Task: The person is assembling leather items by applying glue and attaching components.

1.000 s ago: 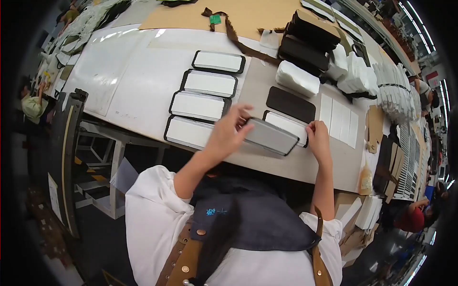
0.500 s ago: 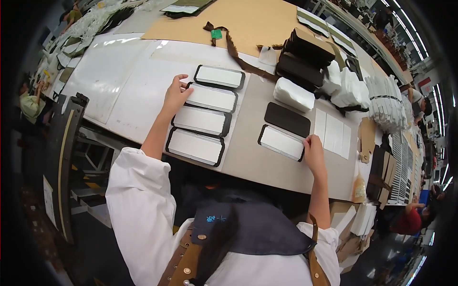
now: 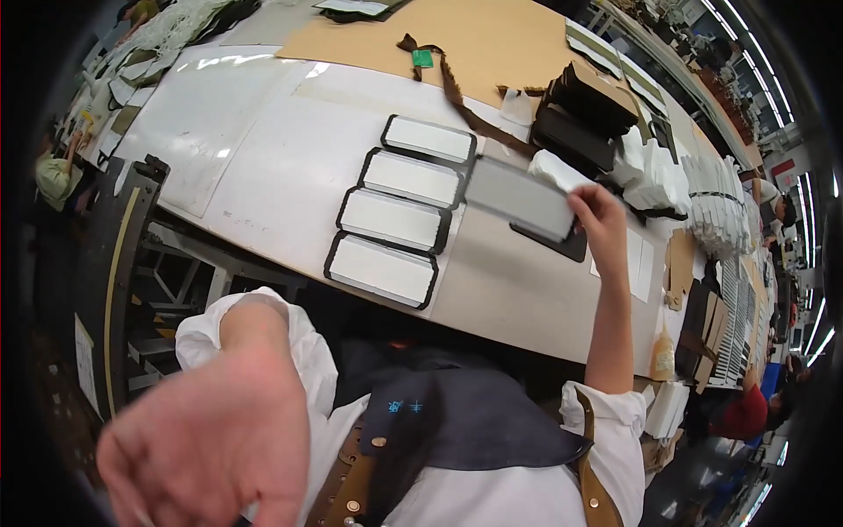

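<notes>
Head view — pinching a flat grey, dark-edged rectangular panel (image 3: pixel 516 198) finger-and-thumb in the right hand (image 3: pixel 606 227) above the pale worktable (image 3: pixel 500 303); apparently positioning it, next calling for steadiness — not being able to tell finger spread on the blurred left hand (image 3: pixel 215 435).

Bright, even, cool light falls across the table (image 3: pixel 536 299), with long tube lights (image 3: pixel 742 39) burning white along the right rim. Pale glare streaks the table's far left surface. A soft, diffuse shadow lies below the raised gray panel (image 3: pixel 518 198), which is smeared by motion. The left hand (image 3: pixel 215 430), close to the lens, is blurred. Fisheye curvature bends straight edges, and the corners sink into black.
</notes>
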Demonstrator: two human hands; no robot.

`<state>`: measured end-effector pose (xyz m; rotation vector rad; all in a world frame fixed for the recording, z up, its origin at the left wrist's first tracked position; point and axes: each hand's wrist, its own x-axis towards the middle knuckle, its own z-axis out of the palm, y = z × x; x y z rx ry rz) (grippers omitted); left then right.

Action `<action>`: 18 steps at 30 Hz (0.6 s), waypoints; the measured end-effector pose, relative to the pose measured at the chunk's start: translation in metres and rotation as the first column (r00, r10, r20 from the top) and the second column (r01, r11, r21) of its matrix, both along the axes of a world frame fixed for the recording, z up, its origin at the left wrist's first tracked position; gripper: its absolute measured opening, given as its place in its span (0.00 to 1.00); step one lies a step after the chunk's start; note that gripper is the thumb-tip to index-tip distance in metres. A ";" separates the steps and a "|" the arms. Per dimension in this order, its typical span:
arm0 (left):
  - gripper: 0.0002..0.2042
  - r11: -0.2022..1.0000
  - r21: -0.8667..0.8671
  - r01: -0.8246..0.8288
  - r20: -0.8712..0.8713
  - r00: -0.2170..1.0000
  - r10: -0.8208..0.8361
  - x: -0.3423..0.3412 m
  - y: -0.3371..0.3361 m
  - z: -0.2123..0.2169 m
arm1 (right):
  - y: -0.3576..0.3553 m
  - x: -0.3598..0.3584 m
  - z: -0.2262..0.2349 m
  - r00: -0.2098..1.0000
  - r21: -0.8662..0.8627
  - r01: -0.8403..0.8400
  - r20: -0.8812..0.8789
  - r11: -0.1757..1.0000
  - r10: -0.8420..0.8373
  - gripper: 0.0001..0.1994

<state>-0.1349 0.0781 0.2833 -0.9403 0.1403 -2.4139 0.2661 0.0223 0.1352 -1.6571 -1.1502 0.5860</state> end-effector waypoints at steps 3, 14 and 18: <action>0.19 0.863 0.114 0.493 -0.471 0.791 -0.389 0.019 -0.034 0.012 | 0.088 -0.022 -0.018 0.993 0.111 -0.089 -0.071 0.990 0.097 0.07; 0.19 0.721 0.079 0.689 -0.591 0.615 -0.522 -0.013 -0.045 0.019 | 0.217 -0.028 -0.107 0.982 -0.033 -0.176 -0.074 0.984 0.173 0.09; 0.18 0.735 0.083 0.673 -0.559 0.642 -0.524 -0.011 -0.045 0.023 | 0.221 -0.023 -0.119 0.984 -0.060 -0.150 0.091 0.987 0.155 0.11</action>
